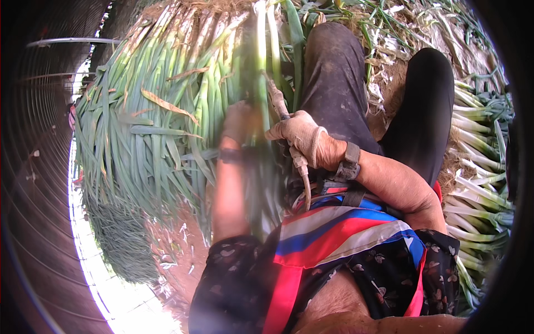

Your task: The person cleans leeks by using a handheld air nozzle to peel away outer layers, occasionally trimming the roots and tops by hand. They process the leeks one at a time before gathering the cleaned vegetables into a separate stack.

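Leeks (150,117) heaped at upper left, roots on, seem left to clean, while white stalks (473,235) lining the right edge look done; the right hand (303,136) has its fingers clamped round a nozzle (277,101), the blurred left hand's (239,121) I cannot tell.

Harsh white daylight enters from the lower left, burning out a pale curved gap (103,273) beside a dim, dark-brown ribbed wall (41,145). Softer light falls on the long green-leaved, white-stemmed onions (150,139); the black fabric trousers (336,78) sink toward deep shadow. The left grip in a dirty pale knit glove (238,123) is smeared with blur, while the similarly gloved right grip (303,138) looks sharper. Fisheye distortion bends outer edges, and black vignetting rings the view.
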`<action>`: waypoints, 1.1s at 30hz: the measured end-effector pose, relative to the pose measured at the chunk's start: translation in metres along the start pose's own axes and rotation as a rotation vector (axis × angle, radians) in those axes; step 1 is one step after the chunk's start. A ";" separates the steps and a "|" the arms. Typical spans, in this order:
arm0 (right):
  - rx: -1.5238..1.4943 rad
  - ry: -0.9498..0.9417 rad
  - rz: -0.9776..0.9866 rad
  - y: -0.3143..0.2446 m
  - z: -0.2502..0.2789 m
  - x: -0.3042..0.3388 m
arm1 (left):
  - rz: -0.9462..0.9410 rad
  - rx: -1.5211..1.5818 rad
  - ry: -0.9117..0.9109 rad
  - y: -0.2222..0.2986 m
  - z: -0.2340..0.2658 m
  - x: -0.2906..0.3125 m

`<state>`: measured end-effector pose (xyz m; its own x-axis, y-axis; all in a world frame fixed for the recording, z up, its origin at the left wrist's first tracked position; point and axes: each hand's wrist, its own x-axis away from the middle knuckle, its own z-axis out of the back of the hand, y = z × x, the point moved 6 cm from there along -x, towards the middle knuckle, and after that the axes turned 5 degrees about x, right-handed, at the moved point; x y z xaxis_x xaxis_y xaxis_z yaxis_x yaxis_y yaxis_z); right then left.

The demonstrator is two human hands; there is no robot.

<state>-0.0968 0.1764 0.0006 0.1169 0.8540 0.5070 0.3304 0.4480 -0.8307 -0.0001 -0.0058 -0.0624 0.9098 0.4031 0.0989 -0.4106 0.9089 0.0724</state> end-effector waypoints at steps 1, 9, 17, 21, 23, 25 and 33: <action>-0.009 0.001 0.000 0.001 -0.001 -0.001 | -0.005 -0.004 -0.007 -0.005 0.003 -0.001; -0.092 0.016 -0.030 0.002 0.003 -0.015 | -0.066 0.644 0.044 -0.002 0.008 -0.022; -0.015 0.013 0.102 0.000 0.006 -0.007 | -0.361 0.495 -0.100 0.021 0.010 -0.018; -0.100 0.003 -0.203 0.001 0.005 0.014 | -0.229 0.643 0.004 0.039 0.043 -0.028; -0.047 -0.026 -0.173 0.006 0.002 0.013 | 0.365 1.035 -0.124 0.013 0.042 -0.033; -0.031 0.013 -0.161 0.006 0.000 0.012 | 0.375 1.297 -0.151 0.022 0.049 -0.032; -0.162 0.025 -0.205 0.010 -0.006 0.022 | -0.016 0.646 -0.036 0.023 0.053 -0.040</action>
<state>-0.0854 0.1981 0.0050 0.0545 0.7418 0.6684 0.4949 0.5613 -0.6633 -0.0490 -0.0070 -0.0122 0.9180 0.3761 0.1254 -0.3612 0.6631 0.6556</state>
